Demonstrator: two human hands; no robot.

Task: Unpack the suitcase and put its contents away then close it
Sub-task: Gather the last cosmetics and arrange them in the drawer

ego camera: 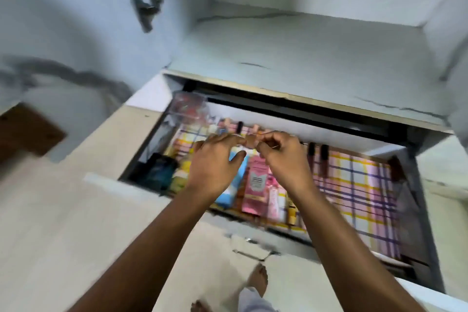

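Note:
Both my hands reach over an open drawer (415,210) lined with a pink, yellow and purple checked cloth (354,185). My left hand (217,159) and my right hand (283,157) meet above the drawer's middle, and their fingertips pinch a small brown item (250,141) between them. Below the hands lie cosmetics: a pink sachet (255,185), a light blue pack (233,190), small tubes (278,205) and two dark lip-gloss tubes (317,159). The picture is blurred by motion. No suitcase is in view.
A clear plastic box (188,106) sits in the drawer's far left corner, a dark teal object (159,172) at its left side. Above the drawer is a pale shelf (304,58) inside a cupboard. A cupboard door with a metal handle (147,7) hangs at left. My bare feet (258,278) stand on the floor.

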